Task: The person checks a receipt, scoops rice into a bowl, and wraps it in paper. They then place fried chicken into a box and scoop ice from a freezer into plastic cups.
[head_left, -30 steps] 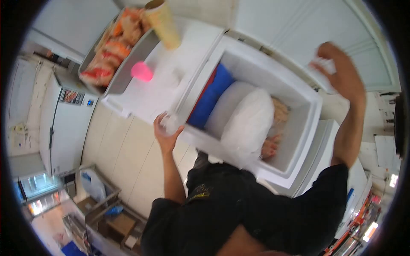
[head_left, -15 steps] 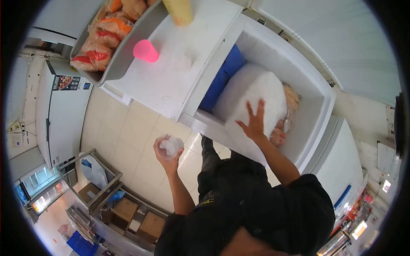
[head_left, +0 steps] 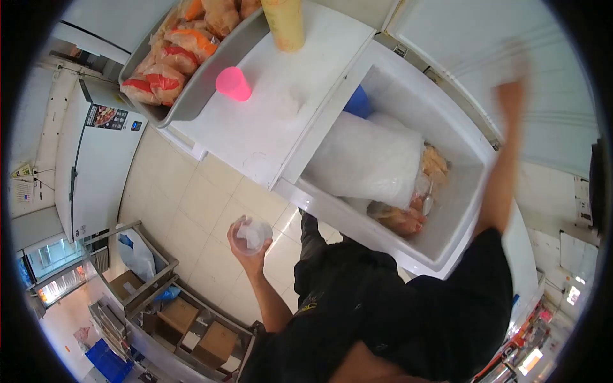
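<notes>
A clear plastic cup (head_left: pixel 255 235) with ice in it is in my left hand (head_left: pixel 239 250), whose fingers wrap round its side above the tiled floor. My right hand (head_left: pixel 513 89), smeared by motion, is raised at the white chest freezer lid (head_left: pixel 562 102); its fingers cannot be made out. In the open chest freezer (head_left: pixel 463 220) lies a large white bag (head_left: pixel 370 156). Bagged food (head_left: pixel 405 220) and a scoop (head_left: pixel 428 199) sit beside it, with something blue (head_left: pixel 359 102) at the far left corner.
On the white top left of the freezer opening stand a pink cup (head_left: pixel 234 84), a tall yellowish container (head_left: pixel 284 25) and a grey tub (head_left: pixel 198 105) of bagged food. Cardboard boxes (head_left: pixel 214 341) fill a metal rack at the lower left. A white upright fridge (head_left: pixel 102 172) stands beyond.
My right hand has left the white bag and moved up to the right, to the lid. The bag now lies flatter and further left, uncovering more bagged food. My left hand still holds the cup.
</notes>
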Demonstrator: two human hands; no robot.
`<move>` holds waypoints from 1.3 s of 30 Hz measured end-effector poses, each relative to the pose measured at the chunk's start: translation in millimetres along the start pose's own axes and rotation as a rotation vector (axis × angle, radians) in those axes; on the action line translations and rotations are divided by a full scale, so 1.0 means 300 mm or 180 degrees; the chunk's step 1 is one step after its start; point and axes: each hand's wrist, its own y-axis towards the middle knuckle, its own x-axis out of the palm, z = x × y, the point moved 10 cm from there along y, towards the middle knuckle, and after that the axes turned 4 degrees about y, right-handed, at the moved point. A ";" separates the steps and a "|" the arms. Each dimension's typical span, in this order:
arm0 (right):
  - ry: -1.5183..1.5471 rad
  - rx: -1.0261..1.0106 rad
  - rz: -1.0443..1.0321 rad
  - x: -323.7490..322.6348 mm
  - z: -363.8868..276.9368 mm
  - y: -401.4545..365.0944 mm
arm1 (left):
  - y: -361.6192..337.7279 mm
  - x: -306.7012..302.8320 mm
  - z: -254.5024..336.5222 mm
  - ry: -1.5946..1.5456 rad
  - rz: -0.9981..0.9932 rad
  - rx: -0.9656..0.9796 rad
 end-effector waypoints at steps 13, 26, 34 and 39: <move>-0.3954 -0.0066 0.1484 -1.381 0.258 0.461 | 0.178 0.063 0.057 -0.0242 -0.0517 0.0568; 0.0427 0.1056 -0.3230 -0.081 -0.729 -1.747 | 0.482 -0.115 -0.138 -0.0674 -0.1213 0.0379; 0.2888 0.0799 -0.0142 0.455 -1.197 -0.338 | 0.348 -0.301 -0.103 -0.0390 -0.1365 0.0561; 0.4266 0.1116 0.0348 0.761 -1.269 -0.328 | 0.191 -0.230 -0.061 -0.0244 -0.1678 0.0869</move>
